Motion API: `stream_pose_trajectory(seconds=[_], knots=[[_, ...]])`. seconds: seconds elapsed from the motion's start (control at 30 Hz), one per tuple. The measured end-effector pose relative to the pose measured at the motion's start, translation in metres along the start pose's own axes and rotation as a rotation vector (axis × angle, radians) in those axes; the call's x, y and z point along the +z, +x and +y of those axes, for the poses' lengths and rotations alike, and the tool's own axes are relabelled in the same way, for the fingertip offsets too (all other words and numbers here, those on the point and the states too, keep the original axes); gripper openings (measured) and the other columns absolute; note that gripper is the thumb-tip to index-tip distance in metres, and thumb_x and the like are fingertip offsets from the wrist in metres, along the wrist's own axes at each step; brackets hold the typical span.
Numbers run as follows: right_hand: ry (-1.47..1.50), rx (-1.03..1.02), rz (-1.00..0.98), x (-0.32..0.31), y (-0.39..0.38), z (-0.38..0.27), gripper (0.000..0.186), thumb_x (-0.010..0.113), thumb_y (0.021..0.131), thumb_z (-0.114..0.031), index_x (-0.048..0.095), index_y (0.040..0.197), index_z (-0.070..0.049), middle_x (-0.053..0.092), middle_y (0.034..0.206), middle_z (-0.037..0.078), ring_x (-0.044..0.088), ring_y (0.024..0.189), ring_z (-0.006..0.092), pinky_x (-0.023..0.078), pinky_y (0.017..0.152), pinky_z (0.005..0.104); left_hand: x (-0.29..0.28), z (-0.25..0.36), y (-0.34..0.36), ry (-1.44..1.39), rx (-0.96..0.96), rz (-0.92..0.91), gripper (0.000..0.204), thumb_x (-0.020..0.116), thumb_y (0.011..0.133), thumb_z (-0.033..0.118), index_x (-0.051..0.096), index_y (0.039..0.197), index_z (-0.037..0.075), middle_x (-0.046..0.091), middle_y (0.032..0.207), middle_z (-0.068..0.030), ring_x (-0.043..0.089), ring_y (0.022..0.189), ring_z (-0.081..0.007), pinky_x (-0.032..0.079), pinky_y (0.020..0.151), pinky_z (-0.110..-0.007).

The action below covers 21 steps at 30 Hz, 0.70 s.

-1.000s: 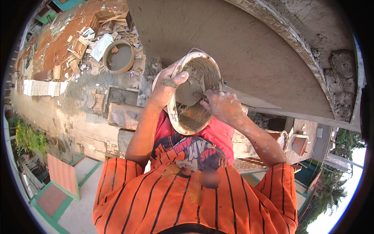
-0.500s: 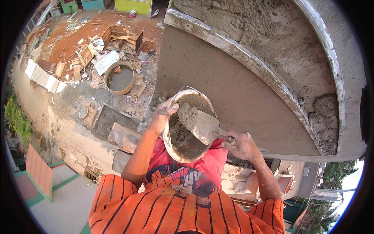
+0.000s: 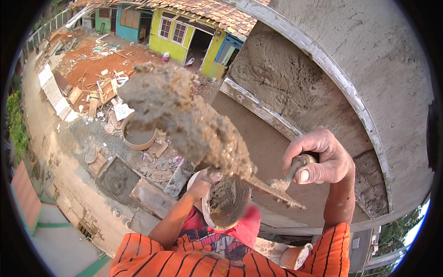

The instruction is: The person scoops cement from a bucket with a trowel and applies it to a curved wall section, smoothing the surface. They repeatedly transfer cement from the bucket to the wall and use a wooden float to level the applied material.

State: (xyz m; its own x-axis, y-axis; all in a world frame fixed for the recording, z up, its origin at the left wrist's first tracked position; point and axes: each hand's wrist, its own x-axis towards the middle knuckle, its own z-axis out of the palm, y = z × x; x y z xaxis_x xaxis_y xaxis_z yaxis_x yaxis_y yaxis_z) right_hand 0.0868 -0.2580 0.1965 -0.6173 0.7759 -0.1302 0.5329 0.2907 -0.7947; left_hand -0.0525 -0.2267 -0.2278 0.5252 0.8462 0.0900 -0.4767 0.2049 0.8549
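Note:
My right hand (image 3: 325, 157) is closed round the handle of a trowel (image 3: 280, 193), raised close in front of me. A thick heap of wet grey mortar (image 3: 194, 120) covers most of the blade, hiding its far end. Below it, my left hand (image 3: 203, 183) grips the rim of a pale bucket (image 3: 203, 210) held against my lap, with more mortar inside. To the right stands a wall with rough wet mortar (image 3: 277, 69) between a straight, mortar-smeared strip (image 3: 263, 108) and a curved pale edging strip (image 3: 355, 101).
Down to the left lie a round ring tub (image 3: 137, 147) with murky water, a mortar trough (image 3: 115, 181) and scattered boards (image 3: 108, 90). A yellow house front (image 3: 198, 57) stands beyond. An orange-brown bucket (image 3: 291, 257) sits by my right elbow.
My right hand has lifted the loaded trowel out of the bucket, up and toward me. My view has tilted up, showing more of the houses. My left hand still holds the bucket.

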Motion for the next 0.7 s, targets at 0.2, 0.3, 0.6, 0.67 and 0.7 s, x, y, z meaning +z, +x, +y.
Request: stream_pose_trajectory(seconds=[0.2,0.3,0.6,0.67,0.7], knots=[[-0.355,0.191,0.774,-0.042,-0.02,0.012,0.047,0.063,0.089,-0.047,0.063,0.084,-0.001,0.054,0.06,0.001,0.054,0.057,0.0088,0.043,0.049,0.0223,0.031,0.062,-0.005,-0.109,-0.023,-0.031,0.05,0.058,0.091,0.021,0.049,0.134,-0.003,0.057,0.127,-0.0069,0.051,0.117,-0.0157,0.034,0.104,-0.031],[-0.339,0.088,0.946,-0.025,-0.056,0.01,0.045,0.063,0.087,-0.047,0.06,0.08,-0.002,0.052,0.059,0.0,0.051,0.055,0.0084,0.04,0.048,0.0233,0.037,0.067,-0.005,-0.092,-0.017,-0.003,0.052,0.059,0.091,0.025,0.05,0.133,-0.004,0.057,0.128,-0.008,0.049,0.119,-0.0166,0.032,0.105,-0.032],[-0.947,0.691,0.013,0.042,-0.087,0.109,0.033,0.065,0.081,-0.036,0.064,0.086,-0.003,0.064,0.07,0.015,0.064,0.07,0.0327,0.048,0.064,0.0427,0.041,0.074,-0.004,-0.047,-0.019,-0.028,0.053,0.06,0.091,0.025,0.048,0.134,-0.004,0.056,0.129,-0.009,0.05,0.118,-0.016,0.036,0.104,-0.031],[-1.066,0.739,-0.039,0.08,-0.098,0.146,0.031,0.063,0.084,-0.036,0.065,0.089,-0.005,0.067,0.077,0.017,0.066,0.078,0.0349,0.051,0.069,0.0466,0.04,0.058,-0.002,-0.124,-0.053,-0.049,0.055,0.059,0.092,0.026,0.046,0.136,-0.005,0.054,0.131,-0.0092,0.049,0.121,-0.0169,0.034,0.106,-0.031],[-1.13,0.79,-0.054,0.096,-0.096,0.167,0.031,0.062,0.085,-0.036,0.066,0.092,-0.006,0.068,0.082,0.019,0.068,0.083,0.0351,0.052,0.072,0.0484,0.043,0.061,-0.003,-0.107,-0.055,-0.06,0.056,0.059,0.092,0.025,0.045,0.136,-0.005,0.053,0.132,-0.0098,0.048,0.122,-0.0171,0.033,0.106,-0.031]])
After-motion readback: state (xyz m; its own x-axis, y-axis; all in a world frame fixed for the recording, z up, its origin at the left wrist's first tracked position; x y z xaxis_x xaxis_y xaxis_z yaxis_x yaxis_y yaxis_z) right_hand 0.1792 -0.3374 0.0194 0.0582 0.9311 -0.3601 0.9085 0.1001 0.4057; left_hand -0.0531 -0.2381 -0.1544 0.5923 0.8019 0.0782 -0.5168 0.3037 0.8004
